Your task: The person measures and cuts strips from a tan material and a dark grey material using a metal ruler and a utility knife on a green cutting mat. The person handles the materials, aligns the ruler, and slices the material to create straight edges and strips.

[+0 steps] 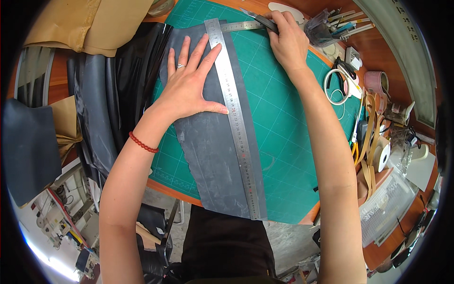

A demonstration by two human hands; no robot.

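A long steel ruler (230, 92) lies lengthwise on a dark grey sheet of leather (210, 146), near the sheet's right edge. My left hand (187, 83) is spread flat on the leather, with its forefinger and thumb touching the ruler. In my right hand (288, 40), at the far right of the mat, is a craft knife (260, 20) with a dark handle, its blade aimed up and to the left. A shorter steel ruler (243, 26) lies crosswise from the far end of the long one toward that hand. Beneath everything is a green cutting mat (279, 118).
Rolled black and grey sheets (97, 104) lie left of the mat, below tan leather (99, 23). To the right stand a clear pen holder (324, 31), a white ring-shaped roll (336, 87), yellow-handled scissors (355, 149) and a white spool (381, 156). The table's front edge runs just before me.
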